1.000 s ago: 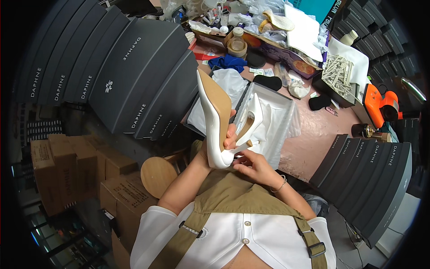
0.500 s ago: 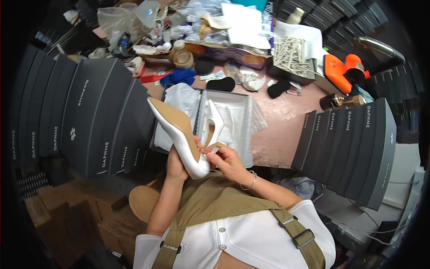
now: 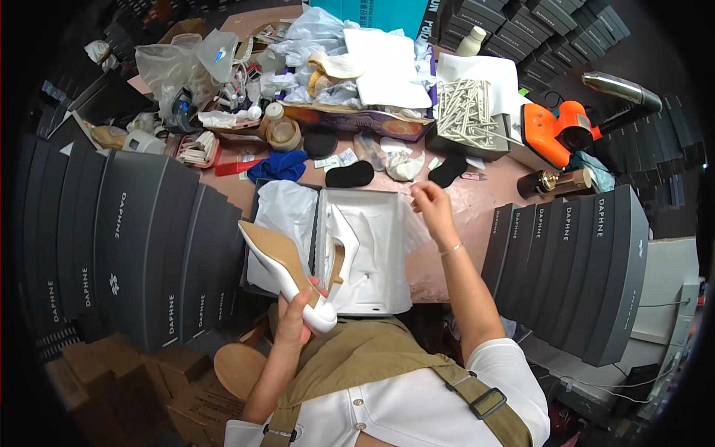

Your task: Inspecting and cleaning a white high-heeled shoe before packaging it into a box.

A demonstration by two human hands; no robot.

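A white pointed high-heeled shoe (image 3: 279, 257) is in my left hand (image 3: 293, 319), whose fingers wrap round its heel end. Its tan sole faces up and its toe points to the far left. Behind it an open grey shoebox (image 3: 376, 309) holds a second white shoe (image 3: 344, 240) on white tissue paper (image 3: 287, 216). My right hand (image 3: 433, 207) is stretched out past the box's far right corner, over the table near a crumpled white cloth (image 3: 404, 164). Its fingers are curled together; whatever they hold, if anything, is too small to make out.
Stacks of dark shoeboxes stand left (image 3: 149, 246) and right (image 3: 570, 276). At the back are black pads (image 3: 350, 175), a blue cloth (image 3: 277, 165), a box of white sticks (image 3: 469, 112), and an orange tool (image 3: 547, 134). Cardboard cartons (image 3: 201, 380) sit low at left.
My right hand has left the shoe and moved forward and right, over the table. My left hand keeps hold of the shoe, now a little lower. The view has tilted up somewhat.
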